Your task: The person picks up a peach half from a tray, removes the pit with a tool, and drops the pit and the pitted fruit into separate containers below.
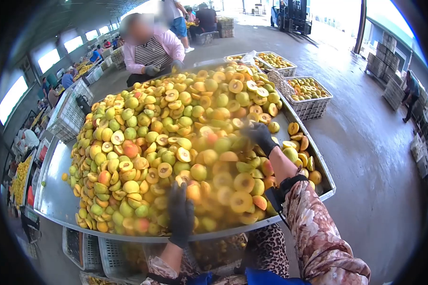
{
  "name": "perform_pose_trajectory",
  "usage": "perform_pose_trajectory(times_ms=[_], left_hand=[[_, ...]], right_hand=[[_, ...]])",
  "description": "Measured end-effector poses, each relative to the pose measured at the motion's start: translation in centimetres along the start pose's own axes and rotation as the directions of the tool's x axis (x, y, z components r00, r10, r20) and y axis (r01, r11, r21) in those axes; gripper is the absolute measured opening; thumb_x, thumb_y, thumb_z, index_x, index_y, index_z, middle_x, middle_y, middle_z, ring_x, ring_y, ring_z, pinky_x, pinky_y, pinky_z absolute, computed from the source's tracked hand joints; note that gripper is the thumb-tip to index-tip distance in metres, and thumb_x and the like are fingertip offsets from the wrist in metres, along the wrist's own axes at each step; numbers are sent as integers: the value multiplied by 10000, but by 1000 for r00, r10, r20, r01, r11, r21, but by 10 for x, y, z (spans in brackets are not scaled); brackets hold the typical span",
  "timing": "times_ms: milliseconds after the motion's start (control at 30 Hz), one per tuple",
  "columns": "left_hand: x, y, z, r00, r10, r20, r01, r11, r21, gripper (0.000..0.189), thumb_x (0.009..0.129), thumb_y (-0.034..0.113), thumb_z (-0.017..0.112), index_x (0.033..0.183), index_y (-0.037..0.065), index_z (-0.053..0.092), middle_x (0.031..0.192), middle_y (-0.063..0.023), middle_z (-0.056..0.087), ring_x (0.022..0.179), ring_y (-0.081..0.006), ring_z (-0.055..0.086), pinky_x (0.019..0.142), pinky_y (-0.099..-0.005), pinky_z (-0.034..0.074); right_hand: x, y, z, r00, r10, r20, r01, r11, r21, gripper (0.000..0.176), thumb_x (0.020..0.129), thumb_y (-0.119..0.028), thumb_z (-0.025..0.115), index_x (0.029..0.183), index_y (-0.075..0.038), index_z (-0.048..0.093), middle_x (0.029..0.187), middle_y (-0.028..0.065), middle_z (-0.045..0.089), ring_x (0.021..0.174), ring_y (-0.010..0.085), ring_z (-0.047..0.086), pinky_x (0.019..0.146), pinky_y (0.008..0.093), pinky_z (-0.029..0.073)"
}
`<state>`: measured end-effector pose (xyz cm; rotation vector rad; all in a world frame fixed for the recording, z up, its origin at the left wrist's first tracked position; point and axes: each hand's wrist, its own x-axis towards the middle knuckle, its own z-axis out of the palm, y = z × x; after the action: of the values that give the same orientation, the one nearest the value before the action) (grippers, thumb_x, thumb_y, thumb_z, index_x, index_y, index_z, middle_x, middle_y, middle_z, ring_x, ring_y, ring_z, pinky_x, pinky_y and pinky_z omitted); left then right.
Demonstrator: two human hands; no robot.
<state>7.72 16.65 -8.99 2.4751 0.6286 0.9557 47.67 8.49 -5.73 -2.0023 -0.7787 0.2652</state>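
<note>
A large heap of yellow-green peach halves [164, 170], many cut sides showing a brown centre, covers a metal-rimmed table [57, 183] in front of me. My left hand [180, 216], in a dark grey glove, lies at the near edge of the pile, fingers stretched forward against the fruit. An orange-tinged peach piece [193, 192] is beside its fingertips. My right hand [261, 137], also dark-gloved, reaches over the right side of the heap. Its fingers are partly hidden and blurred, so what they hold, if anything, does not show. A haze blurs the fruit between the hands.
Across the table a person in a pink top [164, 50] has gloved hands at the pile. Fruit-filled crates [310, 107] stand beyond the right edge. White crates [69, 114] are stacked at left; others [114, 256] sit below the near rim. A forklift [291, 16] stands far back.
</note>
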Motion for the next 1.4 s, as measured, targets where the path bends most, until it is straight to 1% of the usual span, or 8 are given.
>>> perform_pose_trajectory(times_ms=[233,467,567,600,833,1000,1100,1400], left_hand=[[0,4,-4,1000,-19,-21,19,999,38,496,1058,236,502,1517,50,473,1570,-249,417,1451,-432,398,1181,-499,326],[-11,24,-9,982,174,-79,-160,974,159,535,1028,251,556,1527,87,460,1558,-216,426,1443,-420,387,1206,-547,265],[-23,26,0,979,191,72,-203,951,233,528,996,270,606,1489,103,514,1539,-195,465,1436,-397,413,1206,-560,261],[-23,21,-5,974,212,80,-224,951,213,507,993,271,613,1465,99,539,1516,-193,491,1431,-390,425,1207,-558,260],[34,19,-6,963,208,-173,-211,978,3,474,871,246,727,1287,39,638,1350,-168,621,1208,-388,581,1038,-452,465],[110,75,36,857,476,198,-492,870,37,494,856,251,756,1291,42,653,1327,-178,629,1150,-378,610,1016,-474,487],[130,96,67,826,105,553,-309,906,290,414,862,268,718,1209,49,660,1253,-198,636,1076,-391,660,898,-488,543],[132,76,76,781,202,591,-278,960,39,366,788,186,719,1096,40,587,1075,-240,668,1028,-426,655,842,-511,536]], right_hand=[[-77,-60,34,937,-298,180,337,908,-250,357,813,-441,738,983,-127,747,910,153,732,854,374,700,761,483,557],[-157,-104,102,796,-561,-228,413,778,-473,236,820,-274,790,962,-100,719,944,91,685,894,278,658,767,423,551],[-146,-88,62,990,-119,79,42,771,635,185,853,-184,817,964,-67,727,904,26,707,801,143,642,713,316,533],[-128,-64,65,962,-159,-221,272,619,737,108,887,-95,796,952,-42,728,854,-15,693,742,64,583,672,248,491],[-285,-43,-27,908,285,-308,-30,776,630,183,920,-176,756,835,-24,703,614,-21,567,494,54,487,460,239,385],[-349,-24,-10,962,207,-180,-115,900,420,263,964,-190,724,1154,-42,618,927,13,654,853,92,574,736,302,506],[-369,-50,-21,988,153,-34,-102,787,608,356,967,-223,721,1260,-47,627,973,47,685,893,114,604,794,301,518],[-414,-10,-20,989,143,-30,-135,973,186,429,943,-282,730,1280,-28,652,1012,145,730,928,201,684,841,377,537]])
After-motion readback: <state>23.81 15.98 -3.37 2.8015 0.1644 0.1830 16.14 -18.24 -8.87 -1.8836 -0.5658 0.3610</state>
